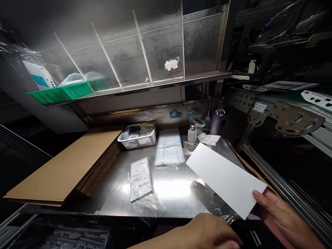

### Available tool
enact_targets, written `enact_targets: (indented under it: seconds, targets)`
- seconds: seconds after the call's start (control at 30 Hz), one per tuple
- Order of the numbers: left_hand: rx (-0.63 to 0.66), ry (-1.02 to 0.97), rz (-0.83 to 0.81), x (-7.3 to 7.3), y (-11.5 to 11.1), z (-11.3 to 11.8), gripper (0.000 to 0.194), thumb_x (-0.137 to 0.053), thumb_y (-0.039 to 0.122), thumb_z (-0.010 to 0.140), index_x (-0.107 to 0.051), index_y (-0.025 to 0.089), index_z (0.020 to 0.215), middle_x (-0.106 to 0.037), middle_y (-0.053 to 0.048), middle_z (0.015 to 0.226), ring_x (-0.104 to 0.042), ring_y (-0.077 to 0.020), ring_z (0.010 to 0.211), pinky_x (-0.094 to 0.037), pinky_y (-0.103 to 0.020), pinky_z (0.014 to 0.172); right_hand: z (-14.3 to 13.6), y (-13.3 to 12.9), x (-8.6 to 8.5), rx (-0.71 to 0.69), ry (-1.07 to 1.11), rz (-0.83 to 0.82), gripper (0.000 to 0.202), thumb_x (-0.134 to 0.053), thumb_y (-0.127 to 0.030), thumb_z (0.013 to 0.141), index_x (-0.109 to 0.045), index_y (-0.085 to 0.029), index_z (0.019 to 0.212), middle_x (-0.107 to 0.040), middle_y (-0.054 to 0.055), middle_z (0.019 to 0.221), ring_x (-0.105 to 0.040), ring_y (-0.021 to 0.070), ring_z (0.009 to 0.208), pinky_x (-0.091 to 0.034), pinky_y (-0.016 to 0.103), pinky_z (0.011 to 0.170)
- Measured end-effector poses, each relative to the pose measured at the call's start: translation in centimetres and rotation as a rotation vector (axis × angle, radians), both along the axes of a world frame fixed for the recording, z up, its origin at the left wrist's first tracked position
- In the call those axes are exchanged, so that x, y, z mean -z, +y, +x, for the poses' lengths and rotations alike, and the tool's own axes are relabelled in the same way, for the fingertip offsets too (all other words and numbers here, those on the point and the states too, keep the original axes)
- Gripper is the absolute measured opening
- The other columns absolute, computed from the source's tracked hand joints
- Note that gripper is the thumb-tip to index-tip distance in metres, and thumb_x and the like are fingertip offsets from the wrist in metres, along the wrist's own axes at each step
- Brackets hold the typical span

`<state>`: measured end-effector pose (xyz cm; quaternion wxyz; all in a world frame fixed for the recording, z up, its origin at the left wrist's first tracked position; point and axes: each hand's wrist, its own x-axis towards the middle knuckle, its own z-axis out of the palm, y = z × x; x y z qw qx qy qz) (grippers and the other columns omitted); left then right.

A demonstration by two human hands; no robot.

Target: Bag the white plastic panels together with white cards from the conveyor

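Note:
My right hand (280, 211) grips a flat white rectangular panel (224, 176) by its near right corner, thumb on top. The panel is held tilted above the right side of the metal table, with a faint curved mark near its middle. At the bottom edge, my left hand (212, 231) is lowered in front of the table, back of the hand up. Its fingers are partly cut off and blurred, so their grip does not show. Between the hands a bit of clear plastic film (229, 218) shows. A white panel with cutouts in a clear bag (140, 178) lies on the table.
Stacked cardboard sheets (67, 162) stand on the left. Along the back are a grey bin (137, 141), bundled plastic bags (169, 148), a small dispenser bottle (192, 134) and a purple container (217, 122). Overhead, a shelf bears a green tray (62, 92). A conveyor frame (285, 112) flanks the right.

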<state>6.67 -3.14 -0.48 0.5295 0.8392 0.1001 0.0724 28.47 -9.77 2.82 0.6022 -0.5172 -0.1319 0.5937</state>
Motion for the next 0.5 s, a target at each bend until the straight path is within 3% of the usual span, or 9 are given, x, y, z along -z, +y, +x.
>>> enact_targets:
  seconds: [0.1, 0.17, 0.3, 0.4, 0.5]
  targets:
    - [-0.330, -0.011, -0.172, -1.3, 1.2, -0.6, 0.045, -0.039, 0.048, 0.095, -0.071, 0.020, 0.110, -0.072, -0.009, 0.104, -0.066, -0.0252, 0.095, -0.048, -0.035, 0.086, -0.2, -0.4, 0.7, -0.057, 0.040, -0.002, 0.062, -0.070, -0.046, 0.080, -0.048, -0.030, 0.136, -0.062, 0.006, 0.130, -0.060, 0.0321, 0.115, -0.056, 0.042, 0.092]
    - [-0.480, -0.037, -0.360, -1.3, 1.9, -0.5, 0.046, -0.041, 0.050, 0.094, -0.070, 0.017, 0.106, -0.070, -0.011, 0.100, -0.065, -0.0247, 0.087, -0.049, -0.036, 0.078, -0.1, -0.5, 1.4, -0.110, -0.020, 0.029, 0.063, -0.066, -0.047, 0.083, -0.043, -0.031, 0.140, -0.062, 0.005, 0.131, -0.059, 0.0305, 0.117, -0.054, 0.041, 0.096]
    - [-0.723, -0.259, -0.845, -0.5, 2.9, -0.3, 0.056, -0.048, 0.054, 0.090, -0.048, 0.019, 0.134, -0.060, -0.016, 0.125, -0.063, -0.0272, 0.102, -0.049, -0.036, 0.077, -0.6, -0.4, 2.6, -0.239, -0.524, 0.076, 0.059, -0.062, -0.050, 0.086, -0.047, -0.027, 0.138, -0.064, 0.007, 0.126, -0.059, 0.0286, 0.117, -0.051, 0.034, 0.099]
    - [-0.660, -0.453, -1.115, -0.6, 2.9, -0.4, 0.062, -0.044, 0.059, 0.091, -0.040, 0.022, 0.141, -0.047, -0.018, 0.143, -0.057, -0.0312, 0.117, -0.047, -0.042, 0.087, -2.3, -0.4, 2.5, -0.330, -1.027, 0.274, 0.046, -0.062, -0.045, 0.087, -0.056, -0.030, 0.131, -0.061, 0.006, 0.130, -0.062, 0.0258, 0.114, -0.055, 0.025, 0.089]
    - [-0.533, -0.565, -1.220, -1.2, 2.6, -0.4, 0.069, -0.034, 0.068, 0.090, -0.047, 0.019, 0.137, -0.050, -0.018, 0.140, -0.055, -0.0326, 0.118, -0.043, -0.046, 0.094, -4.6, -0.1, 1.8, -0.372, -1.382, 0.617, 0.045, -0.060, -0.032, 0.088, -0.054, -0.033, 0.133, -0.062, 0.005, 0.124, -0.066, 0.0212, 0.105, -0.057, 0.021, 0.080]
